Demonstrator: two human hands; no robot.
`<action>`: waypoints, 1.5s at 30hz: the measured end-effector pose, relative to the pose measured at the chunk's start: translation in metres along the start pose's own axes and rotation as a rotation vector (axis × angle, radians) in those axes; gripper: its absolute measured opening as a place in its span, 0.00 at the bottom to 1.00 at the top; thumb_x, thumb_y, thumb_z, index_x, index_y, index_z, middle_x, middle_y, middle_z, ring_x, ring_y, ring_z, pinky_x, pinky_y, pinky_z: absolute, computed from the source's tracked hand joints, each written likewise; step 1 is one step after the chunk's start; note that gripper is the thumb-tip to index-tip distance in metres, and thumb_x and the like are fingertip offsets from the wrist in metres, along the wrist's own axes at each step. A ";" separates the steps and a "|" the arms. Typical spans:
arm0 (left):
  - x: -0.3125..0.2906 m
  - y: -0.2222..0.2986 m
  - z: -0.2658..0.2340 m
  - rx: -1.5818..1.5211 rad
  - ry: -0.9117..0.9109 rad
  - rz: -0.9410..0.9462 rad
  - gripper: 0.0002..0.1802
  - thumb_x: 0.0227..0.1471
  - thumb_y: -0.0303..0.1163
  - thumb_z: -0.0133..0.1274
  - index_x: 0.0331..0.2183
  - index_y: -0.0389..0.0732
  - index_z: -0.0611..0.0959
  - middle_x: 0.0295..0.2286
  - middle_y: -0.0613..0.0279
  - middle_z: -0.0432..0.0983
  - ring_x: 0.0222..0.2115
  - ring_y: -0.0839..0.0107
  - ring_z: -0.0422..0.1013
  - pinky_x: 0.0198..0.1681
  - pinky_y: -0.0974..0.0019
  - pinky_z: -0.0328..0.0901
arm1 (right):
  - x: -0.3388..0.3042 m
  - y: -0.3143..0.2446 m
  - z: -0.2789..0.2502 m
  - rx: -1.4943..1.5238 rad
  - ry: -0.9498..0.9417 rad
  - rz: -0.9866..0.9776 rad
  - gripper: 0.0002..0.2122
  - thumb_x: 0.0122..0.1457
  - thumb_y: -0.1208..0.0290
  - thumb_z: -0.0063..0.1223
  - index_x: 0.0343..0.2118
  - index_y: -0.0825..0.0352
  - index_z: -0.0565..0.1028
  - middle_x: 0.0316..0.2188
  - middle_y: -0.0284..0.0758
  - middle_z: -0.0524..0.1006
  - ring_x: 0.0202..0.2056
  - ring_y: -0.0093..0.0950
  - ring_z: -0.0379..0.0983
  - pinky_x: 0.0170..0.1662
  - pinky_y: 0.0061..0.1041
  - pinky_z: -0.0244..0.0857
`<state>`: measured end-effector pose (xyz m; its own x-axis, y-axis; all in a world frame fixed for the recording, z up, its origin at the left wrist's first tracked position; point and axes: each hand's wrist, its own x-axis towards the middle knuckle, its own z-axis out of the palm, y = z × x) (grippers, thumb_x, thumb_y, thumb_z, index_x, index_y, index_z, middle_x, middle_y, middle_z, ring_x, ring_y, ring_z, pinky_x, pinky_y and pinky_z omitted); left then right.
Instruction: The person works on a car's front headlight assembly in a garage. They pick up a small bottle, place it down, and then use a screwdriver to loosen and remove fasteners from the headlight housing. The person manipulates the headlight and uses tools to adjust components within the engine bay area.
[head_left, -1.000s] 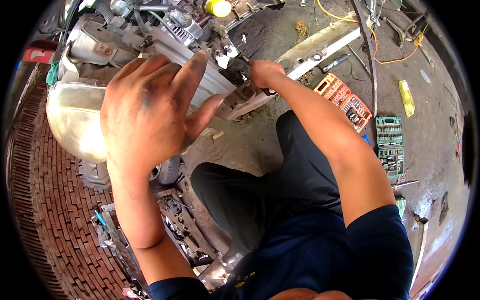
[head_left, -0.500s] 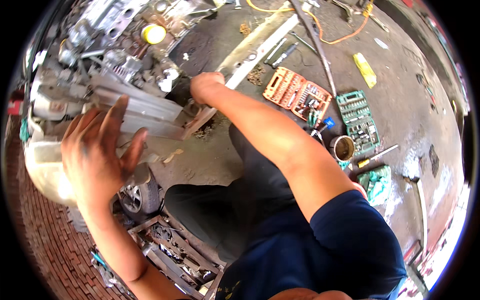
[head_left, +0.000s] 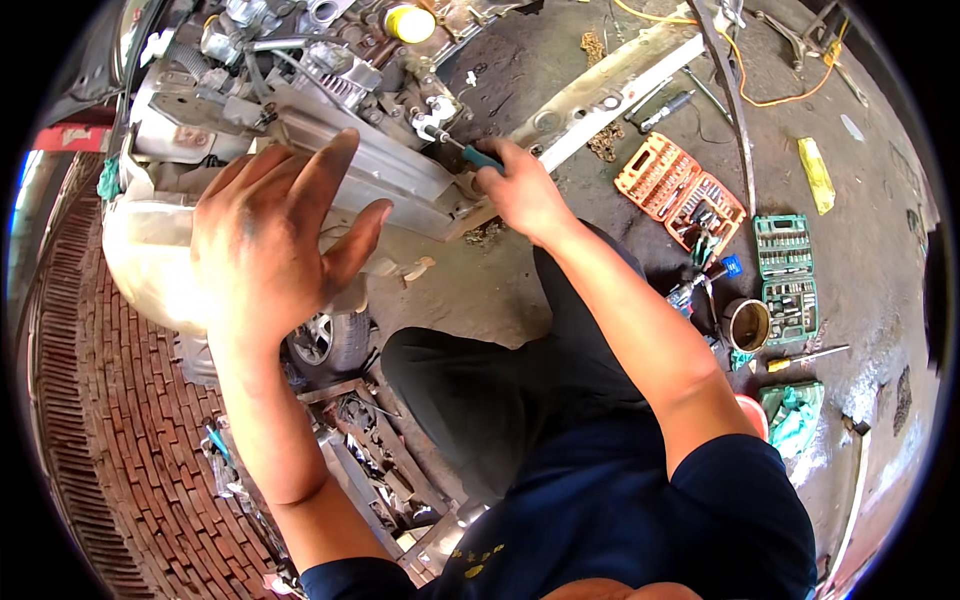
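My right hand [head_left: 520, 190] is closed around the teal handle of a screwdriver [head_left: 480, 157]. Its metal shaft points to the upper left, toward the engine parts; whether the tip touches anything is too small to tell. My left hand [head_left: 270, 235] is held up with fingers apart and nothing in it, over the silver metal rail [head_left: 370, 175] at the car's front. Below that hand is a pale, shiny rounded body panel [head_left: 150, 255]. The engine [head_left: 335, 70], with exposed metal parts and a yellow cap [head_left: 410, 23], lies beyond both hands.
A long pale beam [head_left: 610, 95] lies on the floor, close to my right hand. Further right are an orange socket case [head_left: 680, 190], a green socket case [head_left: 787, 270], a round tin [head_left: 747, 325] and a long bar [head_left: 735, 110]. A wheel [head_left: 330, 340] sits at lower left.
My view has shifted left, so the scene sits further right. The screwdriver in my right hand now shows, where before it was hidden. My left hand stays raised and open.
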<state>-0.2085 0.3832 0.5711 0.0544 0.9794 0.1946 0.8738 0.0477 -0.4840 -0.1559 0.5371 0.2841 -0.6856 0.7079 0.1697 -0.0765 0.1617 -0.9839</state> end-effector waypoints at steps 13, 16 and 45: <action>0.000 0.001 0.000 -0.002 0.044 0.053 0.29 0.49 0.40 0.72 0.52 0.41 0.85 0.23 0.62 0.75 0.27 0.59 0.74 0.33 0.57 0.68 | -0.068 0.050 0.081 0.826 0.207 0.487 0.15 0.73 0.66 0.57 0.51 0.74 0.73 0.40 0.39 0.85 0.34 0.24 0.82 0.37 0.25 0.73; 0.000 0.000 0.000 0.001 0.055 0.063 0.29 0.49 0.40 0.72 0.52 0.41 0.85 0.23 0.63 0.75 0.26 0.60 0.74 0.33 0.57 0.68 | -0.057 0.051 0.086 0.888 0.263 0.541 0.15 0.72 0.65 0.58 0.49 0.75 0.74 0.39 0.38 0.84 0.34 0.25 0.82 0.36 0.25 0.73; -0.001 0.001 0.001 0.001 0.049 0.033 0.30 0.48 0.40 0.72 0.52 0.41 0.85 0.23 0.64 0.76 0.26 0.63 0.74 0.32 0.58 0.68 | -0.033 0.048 0.094 1.240 0.364 0.742 0.10 0.73 0.68 0.55 0.49 0.71 0.76 0.41 0.39 0.84 0.38 0.31 0.84 0.38 0.28 0.78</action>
<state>-0.2083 0.3824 0.5692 0.1066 0.9697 0.2199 0.8708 0.0157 -0.4913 -0.2048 0.4565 0.2261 -0.6435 0.5234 -0.5585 -0.4794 -0.8444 -0.2391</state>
